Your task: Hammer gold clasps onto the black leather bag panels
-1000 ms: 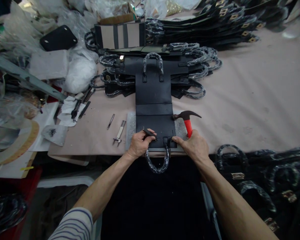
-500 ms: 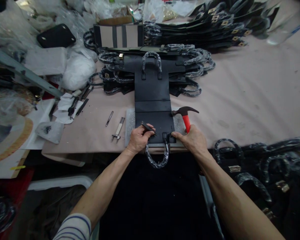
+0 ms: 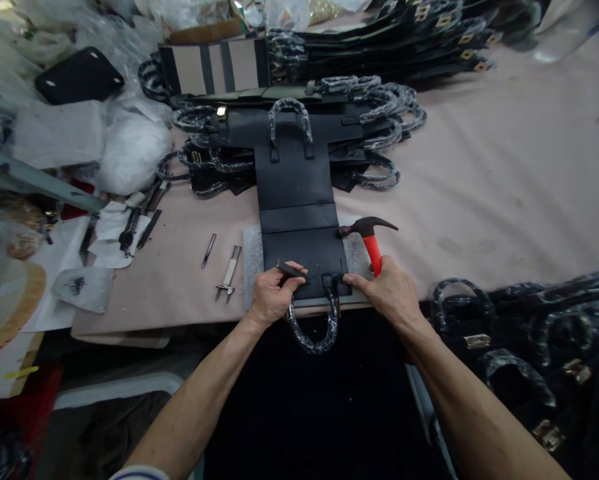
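Note:
A black bag panel [image 3: 294, 180] lies lengthwise in front of me, its near end over a grey slab [image 3: 253, 257]. From that end a plastic-wrapped bag handle [image 3: 319, 347] hangs over the table edge. My left hand [image 3: 269, 297] is closed around a dark metal punch [image 3: 290, 269], held tilted above the panel by the handle's left base. My right hand [image 3: 394, 290] grips a claw hammer [image 3: 373, 250] by its red handle, the head beside the panel's right edge. My right thumb and fingers are by the handle's right base; whether they pinch it I cannot tell.
Left of the slab lie a thin metal rod [image 3: 208, 250] and a divider-like tool [image 3: 230, 273]. More black bag pieces [image 3: 219, 160] with wrapped handles are stacked behind. Finished-looking bags [image 3: 479, 320] sit at lower right. Plastic bags [image 3: 134, 153] crowd the left.
The view has shifted slightly, so the table items appear a little further left. Both hands keep their hold on the punch and the hammer, with hardly any movement relative to the panel.

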### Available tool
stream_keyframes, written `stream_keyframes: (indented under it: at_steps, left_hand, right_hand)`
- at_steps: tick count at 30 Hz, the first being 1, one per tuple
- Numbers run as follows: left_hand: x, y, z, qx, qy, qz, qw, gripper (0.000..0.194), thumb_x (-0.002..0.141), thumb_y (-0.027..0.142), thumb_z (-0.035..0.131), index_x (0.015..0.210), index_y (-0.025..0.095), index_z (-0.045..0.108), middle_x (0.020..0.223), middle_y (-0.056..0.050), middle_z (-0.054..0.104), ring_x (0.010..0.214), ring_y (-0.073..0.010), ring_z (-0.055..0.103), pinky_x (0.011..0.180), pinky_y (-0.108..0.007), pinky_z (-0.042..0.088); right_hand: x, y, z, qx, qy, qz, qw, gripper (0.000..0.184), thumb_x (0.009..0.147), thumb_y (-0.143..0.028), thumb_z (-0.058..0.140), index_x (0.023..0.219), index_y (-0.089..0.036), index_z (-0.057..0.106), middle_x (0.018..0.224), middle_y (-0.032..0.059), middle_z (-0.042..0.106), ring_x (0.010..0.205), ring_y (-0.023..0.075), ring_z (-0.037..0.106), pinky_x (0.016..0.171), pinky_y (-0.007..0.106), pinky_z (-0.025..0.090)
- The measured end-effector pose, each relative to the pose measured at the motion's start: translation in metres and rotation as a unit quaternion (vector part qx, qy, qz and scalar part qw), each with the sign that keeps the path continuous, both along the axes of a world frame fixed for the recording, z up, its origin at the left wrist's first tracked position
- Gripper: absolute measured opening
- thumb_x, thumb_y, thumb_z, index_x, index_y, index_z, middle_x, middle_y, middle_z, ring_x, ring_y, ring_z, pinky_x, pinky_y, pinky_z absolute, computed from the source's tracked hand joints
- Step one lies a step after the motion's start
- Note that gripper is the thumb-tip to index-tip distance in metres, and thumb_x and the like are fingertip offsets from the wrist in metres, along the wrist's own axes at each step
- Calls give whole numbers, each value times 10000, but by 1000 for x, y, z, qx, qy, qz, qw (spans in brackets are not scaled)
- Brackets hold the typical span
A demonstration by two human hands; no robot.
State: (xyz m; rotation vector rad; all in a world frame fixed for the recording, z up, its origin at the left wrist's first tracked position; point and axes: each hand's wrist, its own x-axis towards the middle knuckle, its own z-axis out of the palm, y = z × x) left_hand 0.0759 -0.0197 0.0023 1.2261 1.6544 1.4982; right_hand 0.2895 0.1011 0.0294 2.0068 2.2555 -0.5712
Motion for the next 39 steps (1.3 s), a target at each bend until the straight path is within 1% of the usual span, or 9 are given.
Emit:
stream_keyframes:
  at_steps: [4, 9, 16, 20, 23, 30, 33, 39]
  left_hand:
    - [1, 1, 4, -1, 31, 0, 1000, 111, 859, 190, 714, 965, 177, 745, 934, -43, 803, 859, -182, 766, 838, -298, 633]
    - [3, 1, 4, -3, 56, 9, 998, 117, 868, 180, 713, 979, 173, 751, 942, -51, 803, 850, -184, 769, 833, -295, 634]
    - [4, 1, 2, 0, 99, 14, 995, 118, 873, 167, 705, 986, 174, 741, 925, -48, 804, 823, -181, 769, 813, -290, 637]
    - [5, 1, 2, -2, 106, 17, 994, 124, 882, 185, 699, 1001, 173, 732, 920, -52, 805, 808, -182, 770, 797, -295, 642]
    - [6, 2, 2, 4, 107, 34, 994, 129, 885, 184, 696, 1010, 170, 722, 931, -53, 806, 836, -183, 772, 805, -296, 641]
    - [6, 2, 2, -19, 76, 65, 995, 145, 886, 227, 707, 1020, 169, 707, 925, -49, 804, 842, -179, 769, 821, -299, 637]
    - [6, 1, 1, -23, 74, 60, 995, 156, 886, 245, 707, 1022, 168, 709, 927, -54, 804, 844, -185, 769, 826, -309, 640]
    - [7, 1, 4, -21, 83, 24, 996, 129, 869, 232, 715, 985, 176, 728, 919, -47, 803, 837, -181, 767, 805, -298, 641]
  right_hand:
    - [0, 2, 1, -13, -6, -6, 1000, 608, 742, -755, 656, 984, -207, 553, 767, 88, 672, 725, 290, 637, 599, 338, 346]
    - [-1, 2, 2, -13, -15, -2, 1000, 608, 757, -747, 657, 1004, -203, 541, 752, 79, 666, 713, 283, 632, 600, 330, 325]
    - [-1, 2, 3, -21, -23, 1, 1000, 611, 767, -747, 658, 1007, -198, 538, 822, 116, 697, 753, 302, 652, 604, 331, 328]
    - [-2, 1, 5, -17, -24, 8, 1000, 601, 782, -739, 649, 1021, -197, 544, 837, 119, 699, 781, 312, 661, 614, 337, 341]
    - [-3, 1, 6, -19, -29, 8, 999, 611, 786, -740, 646, 1040, -193, 545, 846, 121, 699, 795, 316, 664, 616, 337, 346]
    - [-2, 3, 7, -33, -31, 4, 999, 635, 781, -762, 628, 1046, -190, 554, 831, 129, 692, 789, 328, 665, 610, 346, 359]
    - [-1, 3, 7, -27, -24, 5, 999, 637, 779, -767, 623, 1043, -192, 551, 821, 132, 688, 783, 333, 667, 603, 347, 359]
    - [-1, 2, 8, -21, -2, 4, 1000, 631, 771, -753, 641, 1051, -195, 550, 839, 132, 691, 790, 327, 666, 611, 349, 376]
